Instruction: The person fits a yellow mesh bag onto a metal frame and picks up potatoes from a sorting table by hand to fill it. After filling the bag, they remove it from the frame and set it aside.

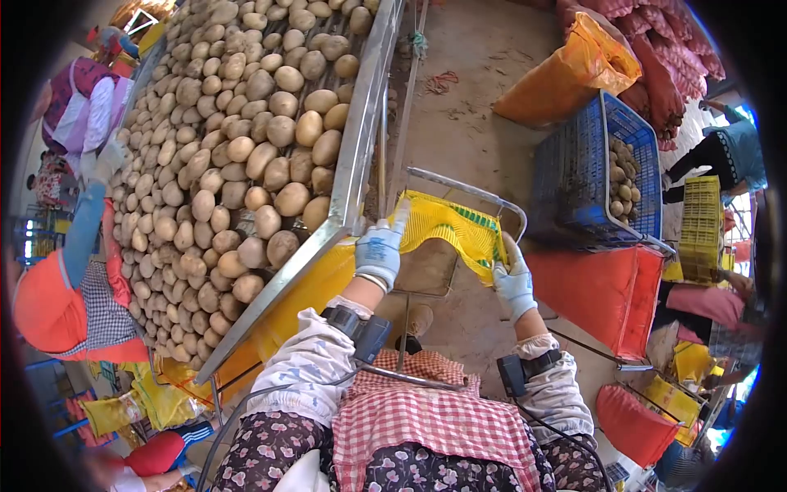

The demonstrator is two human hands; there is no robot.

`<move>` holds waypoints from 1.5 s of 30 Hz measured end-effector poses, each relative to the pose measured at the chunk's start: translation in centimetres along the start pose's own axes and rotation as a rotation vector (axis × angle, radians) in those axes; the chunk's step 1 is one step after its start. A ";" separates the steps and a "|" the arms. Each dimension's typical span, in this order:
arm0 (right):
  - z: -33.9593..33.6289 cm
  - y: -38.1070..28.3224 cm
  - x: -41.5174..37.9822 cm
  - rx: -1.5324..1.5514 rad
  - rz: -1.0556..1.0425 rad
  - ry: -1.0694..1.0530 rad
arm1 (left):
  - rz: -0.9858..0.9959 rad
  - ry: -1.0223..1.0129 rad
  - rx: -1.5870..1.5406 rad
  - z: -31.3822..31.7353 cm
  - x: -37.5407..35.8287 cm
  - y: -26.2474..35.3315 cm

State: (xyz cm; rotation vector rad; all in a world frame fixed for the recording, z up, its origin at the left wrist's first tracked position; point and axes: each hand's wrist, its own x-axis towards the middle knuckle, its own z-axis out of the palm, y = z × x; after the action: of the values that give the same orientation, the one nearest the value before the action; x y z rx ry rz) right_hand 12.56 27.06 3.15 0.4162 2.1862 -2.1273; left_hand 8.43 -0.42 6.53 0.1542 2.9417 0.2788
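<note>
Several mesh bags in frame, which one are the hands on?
The yellow mesh bag stretched over the metal frame: left hand and right hand grip its rim. The orange bag lies untouched farther off.

Potato conveyor point(246, 164) walls the left, blue crate point(574, 180) the right; bare floor point(467, 115) lies open between.

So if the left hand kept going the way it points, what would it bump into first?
Probably the metal edge of the potato table, just past its fingers. The left hand points up along the yellow sack it grips. Depth is hard to judge.
</note>
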 end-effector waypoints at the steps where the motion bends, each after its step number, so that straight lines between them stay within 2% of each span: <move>1: -0.3 -3.3 -0.7 -0.479 -0.190 -0.043 | 0.043 -0.062 0.117 -1.9 -0.6 1.1; 2: -0.4 -6.4 -1.2 -0.960 -0.379 -0.083 | 0.049 -0.059 0.118 -1.8 -0.7 0.7; 3: -0.2 -8.3 -1.4 -1.114 -0.152 -0.204 | 0.095 -0.109 0.159 -1.3 -0.9 0.3; 4: 0.2 -9.9 -1.5 -1.116 -0.152 -0.195 | 0.141 -0.157 0.202 -1.4 -1.1 0.0; 5: 0.7 -11.1 -1.6 -1.291 -0.096 -0.321 | 0.116 -0.245 0.176 -1.5 -1.9 -0.6; 6: 0.9 -11.7 -2.1 -1.462 -0.034 -0.456 | 0.121 -0.246 0.176 -1.8 -3.2 -0.9; 7: 1.1 -10.6 -3.2 -1.410 -0.275 -0.262 | 0.155 -0.152 0.205 -2.5 -4.7 -1.0; 8: 1.1 -9.9 -3.7 -1.407 -0.271 -0.252 | 0.191 -0.057 0.236 -3.2 -5.8 -1.4; 10: 2.6 -11.1 -5.6 -1.559 -0.589 -0.195 | 0.260 -0.002 0.172 -4.3 -7.9 -1.9; 12: 3.6 -10.3 -6.7 -1.563 -0.641 -0.241 | 0.537 0.175 0.080 -5.3 -9.6 -2.4; 13: 4.1 -9.2 -7.1 -1.498 -0.733 -0.368 | 0.641 0.156 0.084 -5.3 -10.2 -2.6; 14: 4.7 -8.4 -7.5 -1.423 -0.824 -0.497 | 0.632 0.161 0.087 -5.3 -10.8 -2.7; 15: 5.8 -8.5 -7.8 -1.454 -0.843 -0.590 | 0.670 -0.020 0.046 -6.2 -11.4 -2.5; 16: 6.7 -9.1 -8.2 -1.450 -0.861 -0.594 | 0.702 -0.199 0.006 -7.6 -12.1 -2.3; 17: 7.2 -10.1 -8.6 -1.399 -0.775 -0.627 | 0.672 -0.313 0.050 -9.1 -12.8 -2.2; 18: 7.8 -11.0 -8.8 -1.344 -0.693 -0.658 | 0.655 -0.302 0.062 -9.5 -13.3 -2.6; 20: 8.0 -12.2 -9.7 -1.327 -0.770 -0.642 | 0.764 -0.349 0.099 -10.2 -15.0 -3.6; 22: 7.8 -12.8 -11.0 -1.345 -0.835 -0.608 | 0.756 -0.328 0.134 -9.2 -15.7 -4.0; 24: 6.6 -11.3 -11.8 -1.350 -0.837 -0.659 | 0.755 -0.305 0.143 -8.5 -16.7 -4.0; 27: 5.0 -8.4 -14.1 -1.600 -0.955 -0.684 | 0.812 -0.185 0.247 -8.3 -17.8 -3.6; 29: 5.7 -10.7 -17.0 -1.577 -0.753 -0.699 | 0.780 -0.188 0.254 -7.4 -18.1 -3.7; 31: 5.4 -8.9 -16.9 -1.605 -0.712 -0.700 | 0.761 -0.229 0.310 -6.8 -18.0 -3.5; 33: 4.8 -6.9 -17.1 -1.597 -0.687 -0.684 | 0.750 -0.258 0.228 -6.9 -17.8 -4.2; 35: 5.8 -9.6 -18.0 -1.543 -0.731 -0.647 | 0.759 -0.292 0.154 -7.2 -17.6 -3.6; 36: 6.1 -9.8 -17.9 -1.552 -0.663 -0.640 | 0.790 -0.280 0.118 -7.7 -17.1 -3.7; 37: 5.1 -7.0 -16.8 -1.680 -0.661 -0.606 | 0.879 -0.099 0.150 -7.6 -16.5 -4.4; 38: 5.1 -7.4 -16.9 -1.692 -0.634 -0.574 | 0.947 0.086 0.178 -7.3 -15.9 -4.9; 42: 4.9 -8.8 -16.9 -1.581 -0.646 -0.437 | 0.996 -0.050 0.325 -8.1 -13.6 -5.0; 44: 4.7 -7.9 -16.1 -1.532 -0.659 -0.370 | 0.813 -0.233 0.300 -7.8 -13.0 -4.4; 45: 4.7 -7.8 -15.6 -1.525 -0.557 -0.416 | 0.795 -0.187 0.249 -7.4 -12.8 -4.6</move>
State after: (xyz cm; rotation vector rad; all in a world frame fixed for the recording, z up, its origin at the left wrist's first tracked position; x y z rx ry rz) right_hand 25.04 20.01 14.10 -0.7013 2.9121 -0.0439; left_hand 19.18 -7.76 15.00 1.3025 2.5691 -0.0102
